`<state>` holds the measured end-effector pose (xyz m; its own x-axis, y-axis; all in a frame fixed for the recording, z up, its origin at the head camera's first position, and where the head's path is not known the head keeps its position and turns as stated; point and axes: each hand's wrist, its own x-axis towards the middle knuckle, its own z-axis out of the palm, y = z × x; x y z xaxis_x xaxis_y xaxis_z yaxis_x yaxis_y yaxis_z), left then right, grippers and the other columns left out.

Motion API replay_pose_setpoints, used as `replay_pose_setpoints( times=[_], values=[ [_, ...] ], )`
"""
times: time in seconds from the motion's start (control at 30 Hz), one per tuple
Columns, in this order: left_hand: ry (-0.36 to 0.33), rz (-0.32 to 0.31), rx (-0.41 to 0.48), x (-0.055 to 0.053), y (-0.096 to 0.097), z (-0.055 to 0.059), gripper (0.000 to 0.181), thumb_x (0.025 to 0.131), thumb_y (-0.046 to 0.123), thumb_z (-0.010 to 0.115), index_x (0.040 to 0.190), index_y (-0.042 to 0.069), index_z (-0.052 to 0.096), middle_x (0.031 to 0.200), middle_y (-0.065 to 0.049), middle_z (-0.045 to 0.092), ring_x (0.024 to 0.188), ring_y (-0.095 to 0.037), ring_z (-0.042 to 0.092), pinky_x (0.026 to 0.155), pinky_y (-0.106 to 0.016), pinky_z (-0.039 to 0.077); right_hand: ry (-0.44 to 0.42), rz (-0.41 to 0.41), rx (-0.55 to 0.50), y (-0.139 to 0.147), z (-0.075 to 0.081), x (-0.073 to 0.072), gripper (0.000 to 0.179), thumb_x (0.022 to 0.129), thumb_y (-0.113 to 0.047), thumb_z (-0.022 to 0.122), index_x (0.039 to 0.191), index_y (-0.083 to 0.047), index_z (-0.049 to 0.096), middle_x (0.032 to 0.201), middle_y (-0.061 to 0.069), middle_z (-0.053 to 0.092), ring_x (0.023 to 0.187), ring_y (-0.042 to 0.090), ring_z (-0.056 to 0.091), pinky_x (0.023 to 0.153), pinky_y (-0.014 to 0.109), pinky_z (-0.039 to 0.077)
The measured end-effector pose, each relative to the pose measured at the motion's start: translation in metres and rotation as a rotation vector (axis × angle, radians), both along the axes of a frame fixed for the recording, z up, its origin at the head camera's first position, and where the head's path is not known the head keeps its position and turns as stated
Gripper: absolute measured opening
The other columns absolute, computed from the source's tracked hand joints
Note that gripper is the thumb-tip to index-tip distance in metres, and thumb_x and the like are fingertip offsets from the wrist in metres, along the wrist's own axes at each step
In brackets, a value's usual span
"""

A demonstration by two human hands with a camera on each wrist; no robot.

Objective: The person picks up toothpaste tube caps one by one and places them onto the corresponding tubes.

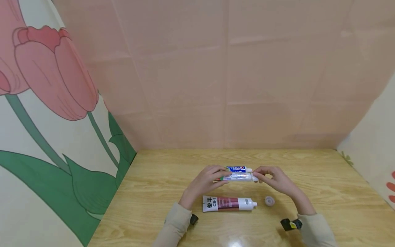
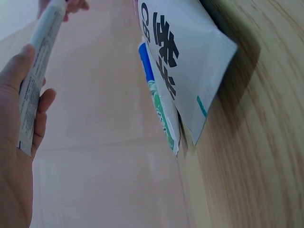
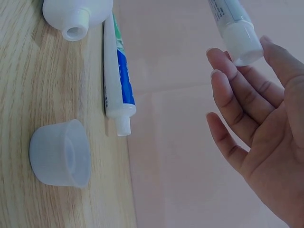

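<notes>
My left hand (image 1: 206, 179) grips a slim white toothpaste tube (image 1: 237, 177) above the table, its cap end pointing right. At that end my right hand (image 1: 277, 179) has its thumb and fingertips on either side of the white cap (image 3: 243, 45). Just behind it in the head view, a blue, white and green toothpaste tube (image 3: 124, 78) lies on the table with its nozzle bare. Nearer me lies a larger white and maroon toothpaste tube (image 1: 228, 203), also uncapped. A loose round white cap (image 3: 61, 154) stands to the right of its nozzle.
The wood-grain table (image 1: 154, 199) meets a pinkish-brown sheet (image 1: 185, 85) at the back. A wall with painted tulips (image 1: 55, 68) borders the left side, and a pale wall (image 1: 373, 144) the right. Dark wrist straps show below both hands.
</notes>
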<state>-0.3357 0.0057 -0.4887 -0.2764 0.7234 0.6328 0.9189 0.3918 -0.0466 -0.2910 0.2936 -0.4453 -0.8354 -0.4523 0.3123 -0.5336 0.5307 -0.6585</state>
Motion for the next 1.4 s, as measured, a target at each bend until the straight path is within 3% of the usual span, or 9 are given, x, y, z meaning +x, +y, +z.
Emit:
replay_pose_setpoints(
  times=[0.17, 0.4, 0.6, 0.9, 1.17, 1.4],
  values=[
    [0.006, 0.009, -0.008, 0.001, 0.0, 0.0, 0.037, 0.085, 0.03, 0.066, 0.12, 0.019, 0.061, 0.116, 0.003, 0.061, 0.107, -0.006, 0.054, 0.098, -0.017, 0.04, -0.002, -0.011, 0.005, 0.004, -0.008, -0.005, 0.013, 0.094, -0.011, 0.054, 0.098, -0.012, 0.066, 0.077, -0.001, 0.065, 0.068, 0.009, 0.057, 0.059, 0.023, 0.047],
    [0.004, 0.001, 0.006, 0.001, 0.0, 0.001, 0.034, 0.088, 0.034, 0.061, 0.119, 0.019, 0.062, 0.116, 0.003, 0.061, 0.106, -0.006, 0.055, 0.098, -0.016, 0.039, 0.023, -0.027, 0.017, 0.013, -0.031, -0.018, 0.017, 0.095, -0.014, 0.053, 0.105, -0.018, 0.065, 0.096, -0.006, 0.066, 0.078, 0.007, 0.058, 0.065, 0.023, 0.049],
    [0.003, -0.011, 0.022, 0.0, 0.002, 0.002, 0.037, 0.082, 0.028, 0.069, 0.118, 0.018, 0.062, 0.115, 0.003, 0.061, 0.105, -0.006, 0.055, 0.098, -0.016, 0.04, 0.041, -0.013, 0.006, 0.015, -0.032, -0.02, 0.022, 0.094, -0.014, 0.054, 0.115, -0.017, 0.062, 0.105, -0.003, 0.066, 0.085, 0.006, 0.058, 0.068, 0.024, 0.05],
    [-0.022, -0.011, 0.031, -0.001, 0.001, -0.001, 0.036, 0.085, 0.03, 0.066, 0.119, 0.018, 0.061, 0.116, 0.004, 0.061, 0.106, -0.005, 0.054, 0.099, -0.016, 0.038, 0.049, 0.002, -0.011, 0.022, -0.03, -0.019, 0.044, 0.083, -0.022, 0.07, 0.123, -0.021, 0.054, 0.102, -0.008, 0.062, 0.086, 0.007, 0.058, 0.074, 0.025, 0.05],
    [-0.03, -0.02, 0.044, -0.001, 0.0, 0.0, 0.034, 0.089, 0.034, 0.06, 0.12, 0.018, 0.061, 0.116, 0.003, 0.061, 0.105, -0.005, 0.055, 0.099, -0.016, 0.039, 0.028, 0.021, -0.044, 0.024, -0.027, -0.018, 0.028, 0.084, -0.021, 0.069, 0.11, -0.023, 0.06, 0.098, -0.01, 0.062, 0.086, 0.007, 0.058, 0.073, 0.025, 0.05],
    [-0.037, -0.023, 0.051, -0.001, 0.0, 0.0, 0.034, 0.089, 0.032, 0.061, 0.119, 0.018, 0.061, 0.115, 0.004, 0.061, 0.105, -0.005, 0.054, 0.099, -0.016, 0.038, -0.003, 0.021, -0.053, 0.024, -0.028, -0.018, 0.024, 0.089, -0.019, 0.063, 0.112, -0.023, 0.059, 0.098, -0.01, 0.064, 0.089, 0.007, 0.059, 0.074, 0.025, 0.051]
  ],
)
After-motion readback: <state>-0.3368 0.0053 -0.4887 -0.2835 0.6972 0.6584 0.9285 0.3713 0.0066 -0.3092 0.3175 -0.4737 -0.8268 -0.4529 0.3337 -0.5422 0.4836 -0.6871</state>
